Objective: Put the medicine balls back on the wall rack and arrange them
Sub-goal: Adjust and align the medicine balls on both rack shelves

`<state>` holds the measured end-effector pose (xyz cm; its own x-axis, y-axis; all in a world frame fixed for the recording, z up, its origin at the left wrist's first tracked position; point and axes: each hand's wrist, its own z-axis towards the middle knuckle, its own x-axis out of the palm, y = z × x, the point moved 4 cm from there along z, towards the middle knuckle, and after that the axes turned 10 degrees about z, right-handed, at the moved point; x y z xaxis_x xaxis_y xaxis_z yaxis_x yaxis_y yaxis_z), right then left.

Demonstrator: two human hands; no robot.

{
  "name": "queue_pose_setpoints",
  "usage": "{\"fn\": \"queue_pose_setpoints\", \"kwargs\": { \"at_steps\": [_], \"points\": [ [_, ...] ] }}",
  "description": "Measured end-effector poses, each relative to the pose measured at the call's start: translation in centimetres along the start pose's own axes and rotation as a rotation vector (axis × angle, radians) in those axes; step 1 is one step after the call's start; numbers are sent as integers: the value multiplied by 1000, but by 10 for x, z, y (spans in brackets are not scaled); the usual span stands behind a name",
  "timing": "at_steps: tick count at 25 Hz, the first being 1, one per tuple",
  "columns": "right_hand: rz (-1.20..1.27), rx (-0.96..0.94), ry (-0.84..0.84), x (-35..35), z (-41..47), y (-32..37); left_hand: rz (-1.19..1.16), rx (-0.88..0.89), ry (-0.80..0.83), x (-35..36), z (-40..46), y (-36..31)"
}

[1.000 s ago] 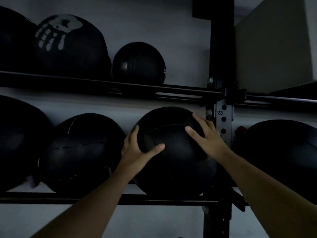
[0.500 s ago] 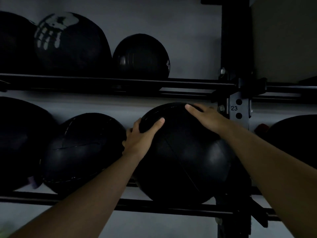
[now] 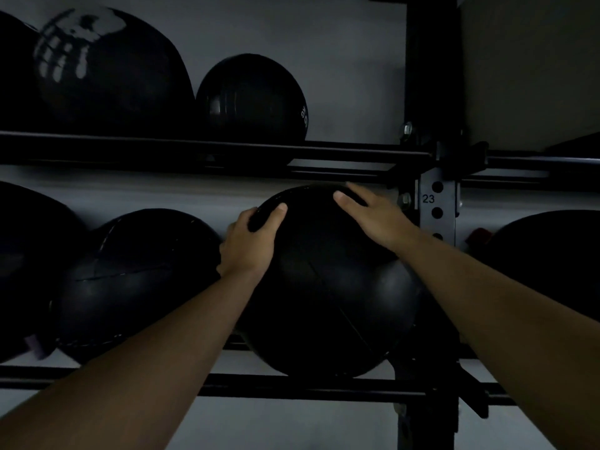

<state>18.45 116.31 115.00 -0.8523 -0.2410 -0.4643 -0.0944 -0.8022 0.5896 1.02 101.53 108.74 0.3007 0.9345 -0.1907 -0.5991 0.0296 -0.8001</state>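
A large black medicine ball [image 3: 328, 287] with stitched seams rests on the lower rails of the black wall rack [image 3: 292, 388]. My left hand [image 3: 251, 241] grips its upper left side, thumb over the top. Flat on its upper right side lies my right hand [image 3: 373, 216], fingers spread. To its left on the same rails sits another black medicine ball [image 3: 136, 280], close beside the held one. The scene is dim.
The upper shelf [image 3: 227, 154] carries a big ball with a white handprint [image 3: 107, 69] and a smaller glossy ball [image 3: 253, 99]. A black upright post marked 23 [image 3: 436, 203] stands right of the held ball. More balls sit at far left [image 3: 29, 264] and far right [image 3: 548, 254].
Both hands slid from the ball's front up toward its top. The ball looks larger and sits slightly more to the right against the post; the view moved closer.
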Motion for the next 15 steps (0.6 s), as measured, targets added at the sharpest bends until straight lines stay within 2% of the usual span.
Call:
{"fn": "queue_pose_setpoints", "kwargs": {
  "at_steps": [2, 9, 13, 15],
  "points": [
    [-2, 8, 39, 0, 12, 2, -21, -29, 39, -2, 6, -1],
    [-40, 17, -18, 4, 6, -7, 48, -18, 64, -4, -2, 4],
    [-155, -17, 3, 1, 5, 3, 315, 65, 157, -17, 0, -1],
    [-312, 8, -51, 7, 7, 23, 485, 119, 88, -44, 11, 1]
  ]
}}
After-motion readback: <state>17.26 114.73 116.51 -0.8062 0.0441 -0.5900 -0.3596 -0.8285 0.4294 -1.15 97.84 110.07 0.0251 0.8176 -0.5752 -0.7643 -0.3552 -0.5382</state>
